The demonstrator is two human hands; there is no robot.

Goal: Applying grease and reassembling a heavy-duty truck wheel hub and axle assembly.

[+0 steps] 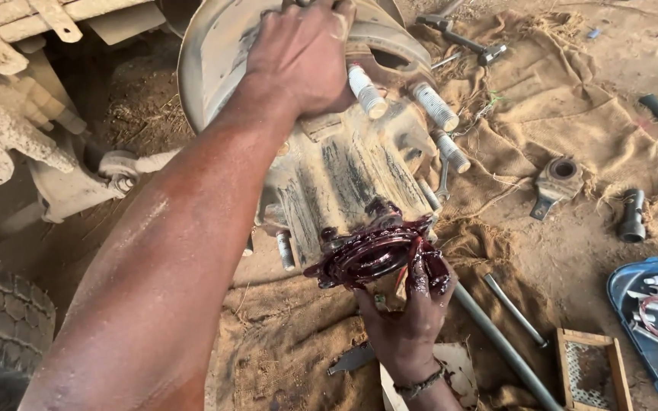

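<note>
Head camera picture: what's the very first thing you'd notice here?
The dark red grease smeared over the end of the big metal wheel hub at the centre, coating the fingers of the right hand pressed against it. Next, the left hand gripping the hub's top, beside its threaded studs. Tools lie scattered on the sackcloth to the right.

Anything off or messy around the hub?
Dark red grease is smeared thickly over the hub's centre and coats the right hand's fingers. The left hand grips the hub's top. Tools lie scattered on the sacking.
</note>
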